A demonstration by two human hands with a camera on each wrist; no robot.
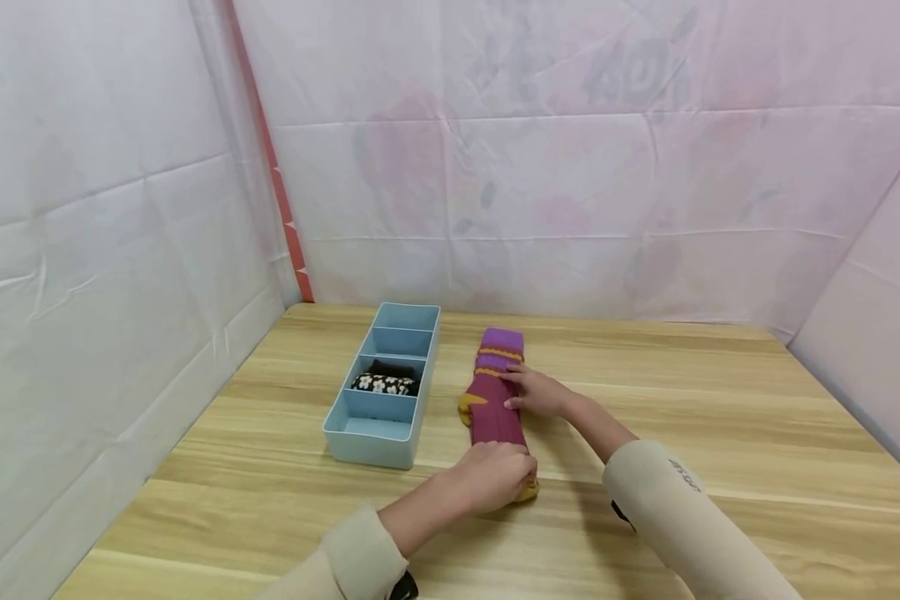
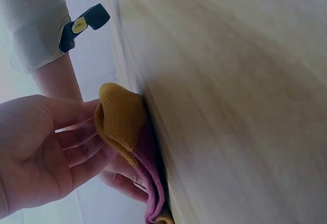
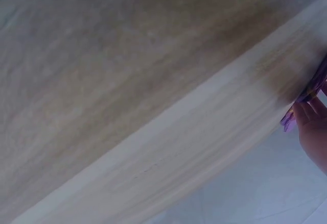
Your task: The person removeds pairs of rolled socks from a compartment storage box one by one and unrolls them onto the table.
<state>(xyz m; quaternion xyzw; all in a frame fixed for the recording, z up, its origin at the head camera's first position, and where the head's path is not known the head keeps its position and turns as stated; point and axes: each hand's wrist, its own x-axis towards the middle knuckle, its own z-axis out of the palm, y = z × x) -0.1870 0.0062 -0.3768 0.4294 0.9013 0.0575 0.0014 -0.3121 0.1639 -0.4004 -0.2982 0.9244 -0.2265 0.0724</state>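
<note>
Maroon, purple and mustard socks [image 1: 497, 423] lie stretched out lengthwise on the table, one on top of the other. At the near end, my left hand [image 1: 495, 473] grips the mustard toe [image 2: 122, 113], its fingers bent against the fabric in the left wrist view. Farther up, my right hand [image 1: 542, 392] rests its spread fingers on the right edge of the socks, below the purple striped cuffs [image 1: 502, 342]. Only part of the right hand [image 3: 312, 127] and a bit of purple fabric show at the edge of the right wrist view.
Left of the socks stands a light blue divided box [image 1: 375, 450]. One of its compartments holds a black rolled sock with white flowers [image 1: 385, 383]. The wood-grain table [image 1: 720, 400] meets pale fabric walls [image 1: 540, 183] at the back and sides.
</note>
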